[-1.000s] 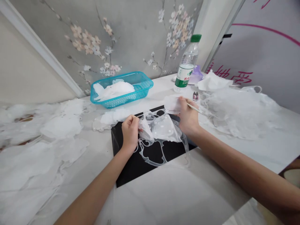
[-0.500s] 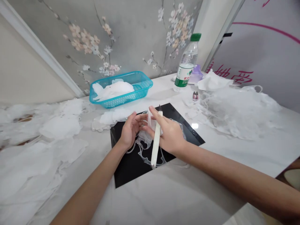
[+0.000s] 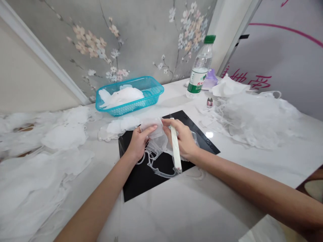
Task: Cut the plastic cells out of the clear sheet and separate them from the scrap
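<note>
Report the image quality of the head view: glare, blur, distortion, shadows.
Head view: a small glare spot shines on the white tabletop beside the black sheet; wide-angle distortion slants the wall trim; the left hand, right hand and white tool handle look fairly sharp; shadows stay faint.

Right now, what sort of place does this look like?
Likely a small handwork bench for masks: white mask pieces heaped on a white stone-look counter, a turquoise plastic basket, and floral wallpaper behind.
</note>
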A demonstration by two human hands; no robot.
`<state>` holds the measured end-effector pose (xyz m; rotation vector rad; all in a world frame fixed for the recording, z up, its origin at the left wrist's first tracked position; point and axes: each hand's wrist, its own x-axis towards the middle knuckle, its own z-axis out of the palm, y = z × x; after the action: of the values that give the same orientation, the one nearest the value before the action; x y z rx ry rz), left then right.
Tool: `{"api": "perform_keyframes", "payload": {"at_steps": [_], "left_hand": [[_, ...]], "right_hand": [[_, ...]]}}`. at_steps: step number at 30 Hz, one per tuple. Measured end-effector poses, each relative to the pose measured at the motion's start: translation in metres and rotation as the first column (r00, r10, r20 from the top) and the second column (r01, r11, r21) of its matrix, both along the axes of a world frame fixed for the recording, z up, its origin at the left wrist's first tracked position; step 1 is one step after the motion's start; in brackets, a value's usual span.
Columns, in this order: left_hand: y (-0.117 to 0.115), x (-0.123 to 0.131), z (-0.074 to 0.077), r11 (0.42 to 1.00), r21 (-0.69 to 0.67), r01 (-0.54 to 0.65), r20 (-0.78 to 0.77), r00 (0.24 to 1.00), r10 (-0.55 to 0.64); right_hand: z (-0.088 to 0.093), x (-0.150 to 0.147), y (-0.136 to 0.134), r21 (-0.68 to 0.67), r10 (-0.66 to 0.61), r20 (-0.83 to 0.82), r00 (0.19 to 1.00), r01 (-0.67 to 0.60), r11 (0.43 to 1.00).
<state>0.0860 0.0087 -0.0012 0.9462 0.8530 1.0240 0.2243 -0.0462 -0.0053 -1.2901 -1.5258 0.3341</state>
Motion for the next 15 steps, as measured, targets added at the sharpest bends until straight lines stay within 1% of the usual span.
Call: {"api": "perform_keyframes", "payload": {"at_steps": [2,6,8,15], "left_hand": [[0.0004,0.0002,-0.0015,1.000,0.011,-0.013,-0.022,1.000,0.013],[0.0007,0.0027,-0.0052,0.998,0.045,-0.054,-0.120,0.991,0.059],[0.0008,0.0043,-0.0071,0.996,0.057,-0.073,-0.148,0.986,0.081],[-0.0012,0.0070,-0.0097,0.990,0.078,-0.118,-0.129,0.983,0.127]], "right_hand": [[-0.0017,0.0002,0.0022,-0.052,0.000,-0.032,0.999,-0.002,0.999],[-0.0006,0.0004,0.0041,-0.142,-0.032,-0.193,0.981,0.004,0.990],[0.0011,0.0007,0.0047,-0.173,-0.031,-0.244,0.969,-0.012,0.985],[0.0006,0.0024,0.0068,-0.201,0.014,-0.216,0.976,-0.059,0.978]]}}
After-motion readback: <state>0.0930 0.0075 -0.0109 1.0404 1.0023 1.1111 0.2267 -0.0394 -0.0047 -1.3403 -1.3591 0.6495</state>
